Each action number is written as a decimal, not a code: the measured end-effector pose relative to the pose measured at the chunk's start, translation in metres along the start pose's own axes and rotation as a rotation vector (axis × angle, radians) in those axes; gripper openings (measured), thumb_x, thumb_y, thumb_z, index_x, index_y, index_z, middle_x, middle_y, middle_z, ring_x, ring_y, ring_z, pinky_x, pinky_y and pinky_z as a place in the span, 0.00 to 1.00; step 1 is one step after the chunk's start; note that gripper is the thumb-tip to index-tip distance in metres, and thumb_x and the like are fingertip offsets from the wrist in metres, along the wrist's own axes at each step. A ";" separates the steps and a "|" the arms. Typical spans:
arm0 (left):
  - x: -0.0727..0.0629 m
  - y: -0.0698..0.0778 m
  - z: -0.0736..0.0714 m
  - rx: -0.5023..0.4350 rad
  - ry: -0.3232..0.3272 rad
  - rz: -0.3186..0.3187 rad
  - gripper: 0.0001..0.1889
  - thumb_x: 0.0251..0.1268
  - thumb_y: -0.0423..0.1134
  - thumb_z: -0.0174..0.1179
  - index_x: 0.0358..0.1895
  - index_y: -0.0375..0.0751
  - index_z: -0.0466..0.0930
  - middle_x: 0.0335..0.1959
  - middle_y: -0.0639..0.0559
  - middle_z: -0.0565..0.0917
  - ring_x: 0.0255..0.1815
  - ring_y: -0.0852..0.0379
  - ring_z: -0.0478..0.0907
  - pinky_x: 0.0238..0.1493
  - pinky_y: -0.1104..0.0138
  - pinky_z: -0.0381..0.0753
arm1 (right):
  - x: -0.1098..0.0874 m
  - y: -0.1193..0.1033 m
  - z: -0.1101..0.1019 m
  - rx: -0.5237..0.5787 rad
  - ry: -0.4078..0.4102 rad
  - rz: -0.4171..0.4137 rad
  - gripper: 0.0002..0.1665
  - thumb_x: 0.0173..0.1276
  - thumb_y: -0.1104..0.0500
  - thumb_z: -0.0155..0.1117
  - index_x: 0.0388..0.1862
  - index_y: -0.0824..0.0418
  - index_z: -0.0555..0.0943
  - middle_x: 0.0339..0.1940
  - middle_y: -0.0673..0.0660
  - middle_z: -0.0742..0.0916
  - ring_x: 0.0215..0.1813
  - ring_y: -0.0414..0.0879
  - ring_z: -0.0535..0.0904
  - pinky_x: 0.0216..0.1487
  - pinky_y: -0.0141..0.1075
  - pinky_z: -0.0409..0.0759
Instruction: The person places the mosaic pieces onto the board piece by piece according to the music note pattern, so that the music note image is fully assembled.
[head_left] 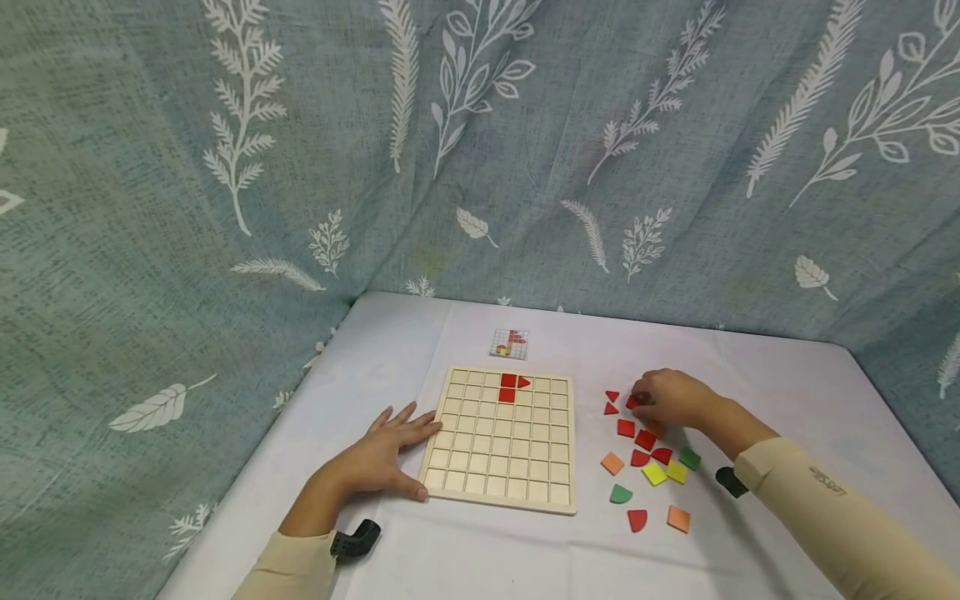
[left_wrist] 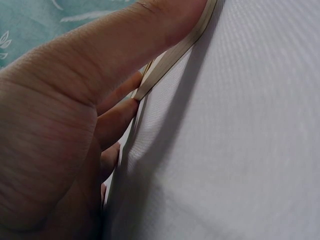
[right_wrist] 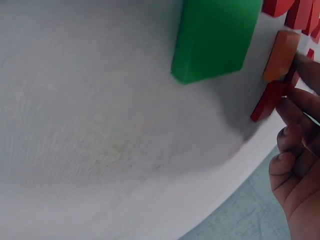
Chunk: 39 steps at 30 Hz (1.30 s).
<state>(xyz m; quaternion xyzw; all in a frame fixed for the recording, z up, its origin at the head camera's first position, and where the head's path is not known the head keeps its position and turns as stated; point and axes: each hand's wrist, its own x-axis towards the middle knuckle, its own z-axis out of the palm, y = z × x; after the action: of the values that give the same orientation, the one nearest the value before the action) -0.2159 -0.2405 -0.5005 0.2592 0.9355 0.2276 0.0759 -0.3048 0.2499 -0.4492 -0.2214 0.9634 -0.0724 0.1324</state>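
A wooden grid board point(head_left: 497, 450) lies on the white table, with two red squares point(head_left: 507, 387) and a red triangle point(head_left: 523, 382) set in its top rows. My left hand point(head_left: 382, 457) rests at the board's left edge, fingers spread and thumb by the lower corner; the left wrist view shows fingertips against the wooden edge point(left_wrist: 170, 62). Right of the board, my right hand point(head_left: 675, 398) reaches down to the loose tiles, its thumb and fingers curled at a red square tile point(head_left: 633, 402). Beside those fingers in the right wrist view are a red tile point(right_wrist: 267, 102) and an orange one point(right_wrist: 281, 56).
Loose tiles spread over the table right of the board: red triangles point(head_left: 611, 408), yellow squares point(head_left: 654, 474), a green square point(head_left: 689, 458), a green quarter-circle point(head_left: 620, 494) and orange squares point(head_left: 678, 518). A small pattern card point(head_left: 509, 344) lies behind the board. Leaf-patterned cloth hangs behind.
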 end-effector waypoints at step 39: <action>0.000 0.003 -0.002 -0.020 -0.008 -0.008 0.61 0.24 0.74 0.71 0.73 0.53 0.65 0.75 0.59 0.58 0.78 0.47 0.41 0.73 0.47 0.30 | 0.034 -0.048 -0.014 -0.026 0.069 -0.144 0.18 0.63 0.53 0.71 0.51 0.58 0.85 0.43 0.48 0.83 0.46 0.46 0.79 0.50 0.44 0.81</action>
<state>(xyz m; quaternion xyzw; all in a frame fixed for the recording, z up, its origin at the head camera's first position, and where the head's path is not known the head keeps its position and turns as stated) -0.2152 -0.2392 -0.4978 0.2557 0.9339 0.2359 0.0829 -0.3189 0.1931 -0.4336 -0.2894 0.9498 -0.0767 0.0906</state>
